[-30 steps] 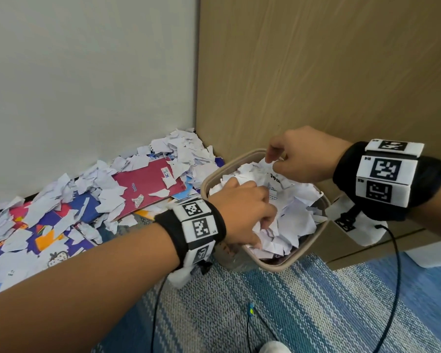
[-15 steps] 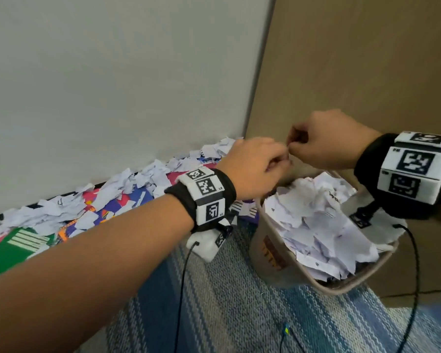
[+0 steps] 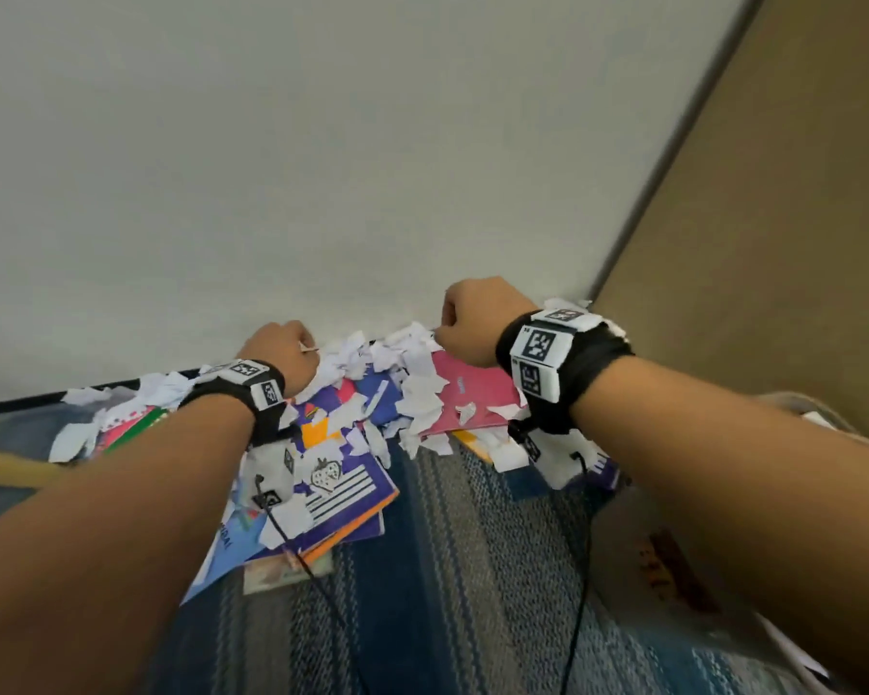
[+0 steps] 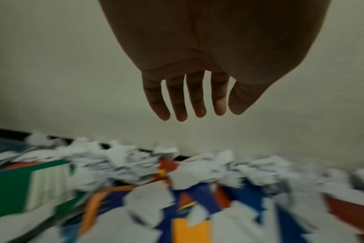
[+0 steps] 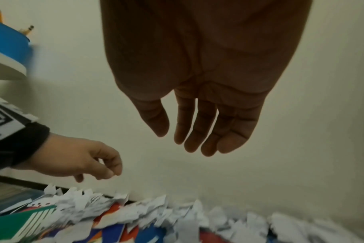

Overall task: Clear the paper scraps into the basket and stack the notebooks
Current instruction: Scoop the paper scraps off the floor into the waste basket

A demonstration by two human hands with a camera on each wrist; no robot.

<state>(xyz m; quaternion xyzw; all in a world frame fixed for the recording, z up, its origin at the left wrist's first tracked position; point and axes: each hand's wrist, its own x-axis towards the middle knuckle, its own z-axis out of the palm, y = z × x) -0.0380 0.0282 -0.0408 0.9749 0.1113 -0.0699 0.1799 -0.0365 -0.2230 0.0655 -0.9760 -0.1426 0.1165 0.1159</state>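
The basket [image 3: 673, 569] is mostly hidden under the right forearm at the right edge of the head view; only a blurred, pale translucent wall with a reddish mark shows, and its contents cannot be seen. Both wrist views are smeared by motion, so the printing on the covers is unreadable.

Torn white paper scraps [image 3: 402, 373], small and jagged, lie in a loose heap along the foot of a plain pale wall [image 3: 322, 168], spilling over several flat notebooks. A pink notebook [image 3: 472, 393] lies at the right of the heap, a purple notebook [image 3: 342, 489] with a strawberry drawing and white lines lies nearer, and a green notebook [image 4: 15, 189] with pale stripes lies at the left. They overlap untidily, unstacked, on a blue and grey striped woven rug [image 3: 472, 569].

The left hand [image 4: 189, 92] hangs above the scraps, palm down, fingers straight and slightly spread, holding nothing. The right hand [image 5: 199, 125] hangs likewise over the heap's right part, fingers relaxed and close together, empty. Each wrist wears a black band with white square markers.
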